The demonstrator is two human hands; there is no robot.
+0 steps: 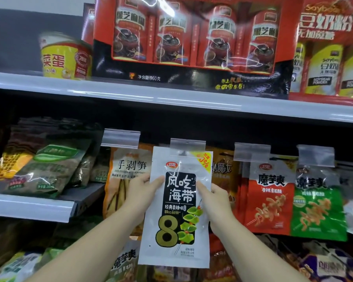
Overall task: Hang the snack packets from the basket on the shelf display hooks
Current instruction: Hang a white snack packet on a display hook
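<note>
I hold a white snack packet (176, 212) with a black label and a big gold 8 upright in front of the shelf. My left hand (140, 191) grips its left edge and my right hand (215, 198) grips its right edge, thumbs on the front. The packet's top edge sits right under the clear price tag holder (188, 144) of the middle display hook. Whether the hook passes through the packet's hole is hidden by that holder. The basket is out of view.
A bamboo shoot packet (128, 169) hangs on the hook to the left; red (270, 198) and green (318, 210) konjac packets hang to the right. Bagged goods lie on the left shelf (29, 206). Red gift boxes stand on the upper shelf (171, 98).
</note>
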